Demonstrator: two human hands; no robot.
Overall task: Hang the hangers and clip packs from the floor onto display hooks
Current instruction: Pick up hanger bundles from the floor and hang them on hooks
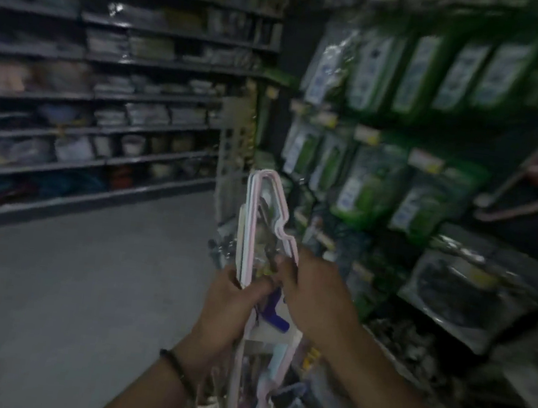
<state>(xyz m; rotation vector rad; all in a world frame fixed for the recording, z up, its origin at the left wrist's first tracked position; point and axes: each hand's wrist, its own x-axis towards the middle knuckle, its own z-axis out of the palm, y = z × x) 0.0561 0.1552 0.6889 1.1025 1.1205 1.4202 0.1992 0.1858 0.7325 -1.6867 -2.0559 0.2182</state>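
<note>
Hangers [267, 217], a pink and white bunch of them, are standing upright in front of me between both hands, well off the floor [65, 280] and not on any hook yet. My left grip [231, 304] is wrapped round the lower part of the bunch. My right grip [313, 297] is curled onto the right edge just below the notched shoulder, so both are clamped on the hangers. There's a purple plastic piece [276, 313] tucked between my hands. It's dark and blurry here, so I can't tell if it's a clip pack or part of the bundle.

The display wall is just to my right, rows of green packs [365, 181] hanging off hooks with yellow price tags [366, 134]. Further right there's 1 pink hanger [514, 210] hanging by itself, so I reckon that's the spot to aim for.

To do this bit well, I'd say don't try hanging the whole bunch in 1 go:
- left grip steadies the stack
- right grip peels off a few, hook ends all facing the same way
- swing round to face the wall square before reaching, so nothing snags the green packs

The shelves [104, 99] on the left aren't part of this.
</note>
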